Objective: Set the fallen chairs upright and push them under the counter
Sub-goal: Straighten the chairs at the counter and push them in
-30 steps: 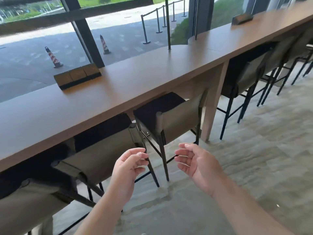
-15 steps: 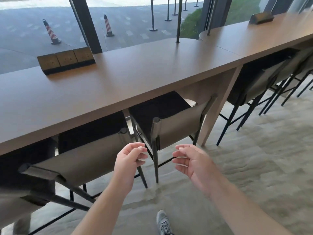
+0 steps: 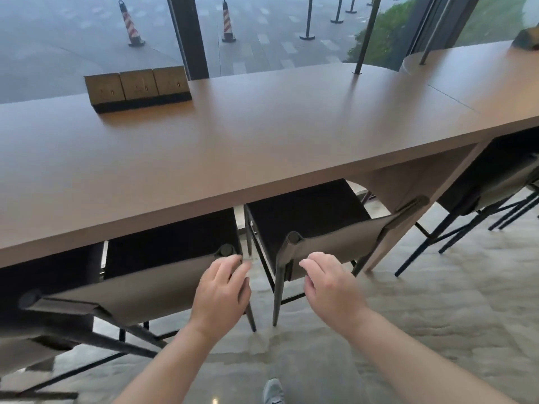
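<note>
A long brown counter [image 3: 262,147] runs across the view. Two tall chairs stand upright beneath its front edge: the left chair [image 3: 140,290] and the middle chair [image 3: 335,243], each with a grey fabric backrest and a dark seat. My left hand [image 3: 221,290] hovers with loosely curled fingers by the right post of the left chair's backrest. My right hand [image 3: 329,284] floats just in front of the middle chair's backrest, fingers relaxed and bent. Neither hand holds anything.
A further chair [image 3: 490,182] stands under the counter at the right, and another shows at the far left [image 3: 29,336]. A socket block [image 3: 137,88] sits on the counter. The counter leg [image 3: 408,193] stands between chairs. My shoe [image 3: 272,392] is on the grey floor.
I have stepped closer to the counter and look down more steeply. Both hands have moved forward toward the two chair backrests, still holding nothing.
</note>
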